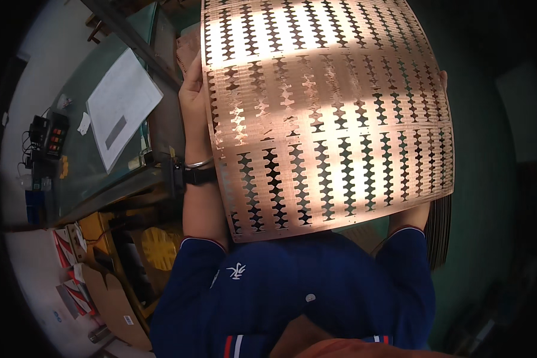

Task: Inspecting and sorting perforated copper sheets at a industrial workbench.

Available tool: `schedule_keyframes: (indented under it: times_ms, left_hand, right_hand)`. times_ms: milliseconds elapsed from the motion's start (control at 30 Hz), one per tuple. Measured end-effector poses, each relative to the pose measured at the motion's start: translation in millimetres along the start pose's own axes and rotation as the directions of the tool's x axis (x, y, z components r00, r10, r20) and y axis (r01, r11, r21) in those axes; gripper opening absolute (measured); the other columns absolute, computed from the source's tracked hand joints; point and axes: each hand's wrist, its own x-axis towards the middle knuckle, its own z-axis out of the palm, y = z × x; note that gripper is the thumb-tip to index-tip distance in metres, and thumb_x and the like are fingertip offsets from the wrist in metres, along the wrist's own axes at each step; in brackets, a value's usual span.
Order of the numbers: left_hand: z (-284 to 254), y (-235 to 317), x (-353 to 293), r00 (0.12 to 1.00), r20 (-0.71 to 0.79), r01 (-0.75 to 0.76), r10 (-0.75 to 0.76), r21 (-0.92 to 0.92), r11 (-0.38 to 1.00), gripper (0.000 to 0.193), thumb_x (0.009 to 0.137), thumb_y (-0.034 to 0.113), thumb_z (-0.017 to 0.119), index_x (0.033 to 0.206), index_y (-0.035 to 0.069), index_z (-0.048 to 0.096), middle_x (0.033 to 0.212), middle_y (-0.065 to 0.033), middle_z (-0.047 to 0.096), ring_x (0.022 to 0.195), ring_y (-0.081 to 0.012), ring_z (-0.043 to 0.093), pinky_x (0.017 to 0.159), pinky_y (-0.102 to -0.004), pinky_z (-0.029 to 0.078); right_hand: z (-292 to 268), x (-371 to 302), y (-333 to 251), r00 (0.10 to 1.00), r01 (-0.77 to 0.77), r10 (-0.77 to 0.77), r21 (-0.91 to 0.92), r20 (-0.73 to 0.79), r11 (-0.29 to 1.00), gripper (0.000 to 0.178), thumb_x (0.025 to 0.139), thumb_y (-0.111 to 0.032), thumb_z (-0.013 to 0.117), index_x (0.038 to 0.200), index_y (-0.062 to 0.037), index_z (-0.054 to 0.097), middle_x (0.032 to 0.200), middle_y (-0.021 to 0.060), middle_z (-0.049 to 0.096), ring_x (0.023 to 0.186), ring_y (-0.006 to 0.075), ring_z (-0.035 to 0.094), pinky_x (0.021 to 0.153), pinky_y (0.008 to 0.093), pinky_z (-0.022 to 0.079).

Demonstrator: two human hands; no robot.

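A large copper-coloured perforated sheet (334, 128) spans the middle of the view, bowed slightly, with rows of jagged cutouts and bright glare across it. My left hand (192, 89) grips its left edge, the fingers partly hidden behind the sheet. At the right edge only a bit of my right hand (443, 79) shows, closed on the sheet; the rest is behind it. Below the sheet's lower right corner, a stack of thin sheets (440, 232) shows edge-on. More copper-coloured sheets (188, 51) lie just beyond my left hand.
To the left is a glass-topped table (83, 173) with a white paper in a clear sleeve (125, 107) and a black device with lit orange displays (55, 137). Lower left are a yellow machine frame (101, 232) and a cardboard box (110, 298). Green floor (483, 179) stretches right.
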Motion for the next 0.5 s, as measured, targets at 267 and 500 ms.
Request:
schedule_keyframes:
  times_ms: [267,500]
  left_hand:
    - [-5,-2,4,0.906,0.277,0.424,-0.322,-0.572,0.702,0.045,0.098,0.027,0.029,0.135,0.001,0.030,0.129,-0.0161,0.046,0.116,-0.0242,0.049,0.093,-0.0361,0.047]
    - [-8,-22,4,0.897,0.246,0.442,-0.369,-0.538,0.718,0.042,0.094,0.007,0.040,0.135,0.004,0.031,0.130,-0.0153,0.045,0.116,-0.0253,0.049,0.094,-0.0393,0.048]
  right_hand:
    - [6,0,1,1.000,-0.008,0.008,0.026,-0.011,1.000,0.040,0.096,-0.022,0.038,0.132,-0.0045,0.036,0.138,0.0150,0.037,0.128,0.0252,0.036,0.108,0.0414,0.029]
    - [7,-10,-2,1.000,-0.007,0.007,0.008,-0.023,1.000,0.042,0.096,-0.023,0.037,0.134,-0.0044,0.034,0.139,0.0144,0.036,0.128,0.0245,0.035,0.108,0.0408,0.028]
